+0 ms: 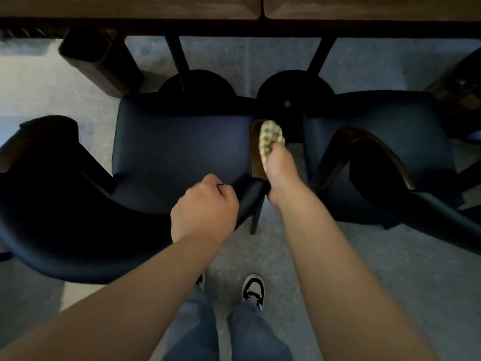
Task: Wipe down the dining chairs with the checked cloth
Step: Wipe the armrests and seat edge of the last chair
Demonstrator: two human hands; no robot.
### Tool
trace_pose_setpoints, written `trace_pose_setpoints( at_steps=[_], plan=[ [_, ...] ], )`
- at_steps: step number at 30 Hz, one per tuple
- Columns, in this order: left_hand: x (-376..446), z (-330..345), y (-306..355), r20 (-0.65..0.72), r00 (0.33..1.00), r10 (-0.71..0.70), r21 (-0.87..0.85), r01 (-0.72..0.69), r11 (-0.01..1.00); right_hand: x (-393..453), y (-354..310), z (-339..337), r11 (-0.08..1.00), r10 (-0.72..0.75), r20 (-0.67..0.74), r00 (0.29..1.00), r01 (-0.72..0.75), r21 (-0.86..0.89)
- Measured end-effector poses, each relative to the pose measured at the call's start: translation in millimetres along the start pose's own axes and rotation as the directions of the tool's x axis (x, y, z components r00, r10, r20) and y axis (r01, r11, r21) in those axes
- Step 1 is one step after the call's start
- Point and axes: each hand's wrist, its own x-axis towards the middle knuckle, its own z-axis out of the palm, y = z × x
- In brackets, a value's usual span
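The chair (177, 149) seat looks like smooth dark leather with a soft shine. Its side rail (256, 149) is brown wood. The cloth (270, 138) is soft, bumpy fabric. The counter (130, 6) is matt brown wood. The floor (390, 269) looks grey and rough.

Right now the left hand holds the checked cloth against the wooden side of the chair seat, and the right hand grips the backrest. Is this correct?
The hands are swapped. In the head view the right hand holds the checked cloth against the wooden side of the chair seat, and the left hand grips the backrest.
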Motion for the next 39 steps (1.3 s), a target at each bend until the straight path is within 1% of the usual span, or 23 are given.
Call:
trace_pose_setpoints(
  at_steps=[1,3,6,8,11,12,14,15,17,19,21,22,24,26,27,30,33,34,35,36,37,38,39],
  plan=[
    [-0.1,0.3,-0.1,-0.004,1.000,0.003,-0.002,-0.003,1.000,10.6,-2.7,0.7,0.999,0.001,0.014,1.000,-0.002,0.053],
    [0.0,0.5,0.1,-0.012,1.000,0.007,-0.006,-0.007,1.000,25.6,-1.1,-2.4,0.989,0.060,0.082,0.995,-0.070,0.131],
    [0.1,0.8,-0.7,-0.019,1.000,0.013,-0.008,-0.013,1.000,34.8,3.9,-4.7,0.983,0.162,0.106,0.981,-0.169,0.066],
    [-0.3,0.6,-0.7,-0.019,1.000,0.017,-0.002,-0.017,1.000,42.6,12.8,-6.1,0.986,0.163,0.085,0.983,-0.164,0.002],
    [0.2,0.9,-0.8,-0.026,0.999,0.023,0.001,-0.023,1.000,52.1,22.0,-9.2,0.996,0.061,0.048,0.997,-0.058,-0.068],
    [0.5,1.3,-1.1,-0.026,0.999,0.020,0.000,-0.020,1.000,50.3,21.3,-7.8,0.998,0.053,0.034,0.998,-0.051,-0.042],
    [1.6,1.7,-2.0,-0.023,1.000,0.011,-0.001,-0.011,1.000,33.8,20.2,-5.2,0.991,0.071,0.029,0.997,-0.074,0.116],
    [2.0,1.5,-2.1,-0.020,1.000,0.008,-0.002,-0.008,1.000,22.6,19.9,-6.9,0.986,0.064,0.016,0.998,-0.066,0.154],
    [2.6,1.3,-1.7,-0.015,1.000,0.005,-0.006,-0.005,1.000,-0.8,24.6,-9.5,0.994,0.038,-0.055,0.998,-0.033,0.101],
    [2.0,0.6,-1.3,-0.009,1.000,0.003,-0.003,-0.003,1.000,-29.3,31.4,-11.7,0.997,-0.054,-0.107,0.993,0.060,0.051],
    [1.7,0.1,-0.6,0.001,1.000,0.004,-0.006,-0.004,1.000,-55.8,35.5,-12.3,0.982,-0.178,-0.119,0.977,0.184,0.040],
    [1.9,0.3,-0.1,0.005,1.000,0.004,-0.008,-0.004,1.000,-63.2,35.8,-12.4,0.976,-0.205,-0.115,0.972,0.212,0.052],
    [2.3,0.1,1.0,0.004,1.000,-0.003,-0.011,0.003,1.000,-56.1,33.8,-11.4,0.985,-0.112,-0.128,0.985,0.127,0.115],
    [2.6,-0.4,1.7,-0.003,1.000,-0.020,-0.004,0.020,1.000,-26.7,29.8,-10.9,0.978,0.079,-0.106,0.991,-0.056,0.202],
    [2.4,-0.5,1.7,-0.004,1.000,-0.027,-0.004,0.027,1.000,-10.1,28.2,-10.5,0.971,0.135,-0.087,0.987,-0.114,0.211],
    [1.5,-1.2,2.5,-0.003,0.999,-0.038,-0.015,0.038,0.999,34.4,23.0,-5.3,0.965,0.205,-0.043,0.978,-0.195,0.175],
    [1.9,-1.7,3.0,-0.001,0.999,-0.041,-0.017,0.041,0.999,47.8,13.3,-2.4,0.962,0.220,0.065,0.973,-0.228,0.152],
    [2.0,-1.6,2.4,-0.003,0.999,-0.042,-0.020,0.042,0.999,46.3,11.5,-1.4,0.967,0.207,0.073,0.976,-0.216,0.135],
    [1.9,-1.3,1.8,-0.003,0.999,-0.043,-0.021,0.043,0.999,41.0,12.1,-3.1,0.981,0.159,0.040,0.986,-0.162,0.105],
    [2.1,-1.1,1.6,-0.003,0.999,-0.044,-0.019,0.044,0.999,32.3,15.1,-6.0,0.996,0.071,-0.031,0.997,-0.069,0.051],
    [2.2,-0.9,1.7,-0.002,0.999,-0.047,-0.016,0.047,0.999,18.9,19.7,-10.1,0.998,-0.061,-0.093,0.994,0.062,0.003],
    [2.8,-0.7,1.9,0.000,0.999,-0.048,-0.012,0.048,0.999,-1.0,22.5,-13.1,0.981,-0.193,-0.105,0.975,0.193,-0.016],
    [3.0,-0.7,2.1,0.001,0.999,-0.051,-0.007,0.051,0.999,-22.6,24.6,-15.0,0.951,-0.308,-0.068,0.949,0.308,-0.016]
  ],
)
